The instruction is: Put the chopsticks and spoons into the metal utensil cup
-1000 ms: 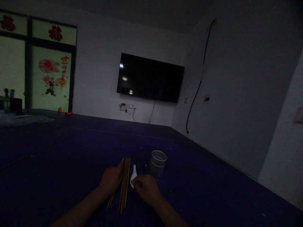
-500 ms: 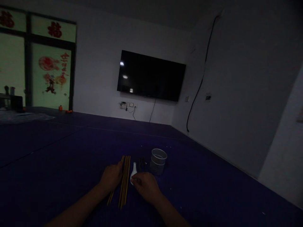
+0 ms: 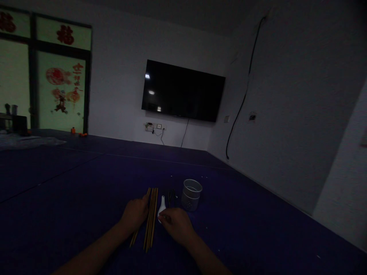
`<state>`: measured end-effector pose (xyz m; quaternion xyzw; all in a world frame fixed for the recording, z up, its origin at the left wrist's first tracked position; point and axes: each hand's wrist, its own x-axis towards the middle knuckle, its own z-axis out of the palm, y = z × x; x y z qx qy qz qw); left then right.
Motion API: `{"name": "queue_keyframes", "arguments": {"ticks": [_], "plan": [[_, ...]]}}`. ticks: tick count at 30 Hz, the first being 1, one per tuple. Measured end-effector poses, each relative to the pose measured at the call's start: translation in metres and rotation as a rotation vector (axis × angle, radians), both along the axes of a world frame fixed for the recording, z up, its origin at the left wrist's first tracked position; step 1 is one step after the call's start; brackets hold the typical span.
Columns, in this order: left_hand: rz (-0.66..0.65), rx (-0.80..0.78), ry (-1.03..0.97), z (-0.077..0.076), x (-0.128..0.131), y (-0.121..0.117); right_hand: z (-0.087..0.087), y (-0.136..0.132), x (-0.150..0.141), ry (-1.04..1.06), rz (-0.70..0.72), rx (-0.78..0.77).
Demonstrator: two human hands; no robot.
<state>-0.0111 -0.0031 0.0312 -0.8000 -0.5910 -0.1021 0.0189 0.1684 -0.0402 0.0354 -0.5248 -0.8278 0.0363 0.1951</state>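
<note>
Head view: hands [image 3: 135, 214] [image 3: 177, 226] curled at chopsticks [image 3: 150, 221] and spoon [image 3: 161, 208], grip unclear; purple surface [image 3: 243, 221] reaches wall [image 3: 286, 126].

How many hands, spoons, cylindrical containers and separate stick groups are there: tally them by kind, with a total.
Bare hands (left hand, right hand): 2
White narrow-handled spoon: 1
Grey open-topped cylindrical container: 1
Groups of thin yellow-brown sticks: 2
Total: 6

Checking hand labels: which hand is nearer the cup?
Right. The right hand is on the near side of the cup, slightly left, at the spoon; the left hand is farther left, at the chopsticks.
</note>
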Motion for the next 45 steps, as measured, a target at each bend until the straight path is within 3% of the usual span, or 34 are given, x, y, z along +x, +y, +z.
{"name": "queue_keyframes", "arguments": {"ticks": [21,45], "plan": [[0.017,0.006,-0.004,0.0012,0.0005,-0.0012,-0.0016,-0.0016,0.0009,0.049,0.018,0.002],[-0.003,-0.033,-0.003,0.0083,-0.0032,-0.0054,0.005,-0.005,-0.003,-0.064,0.022,-0.018]]}}
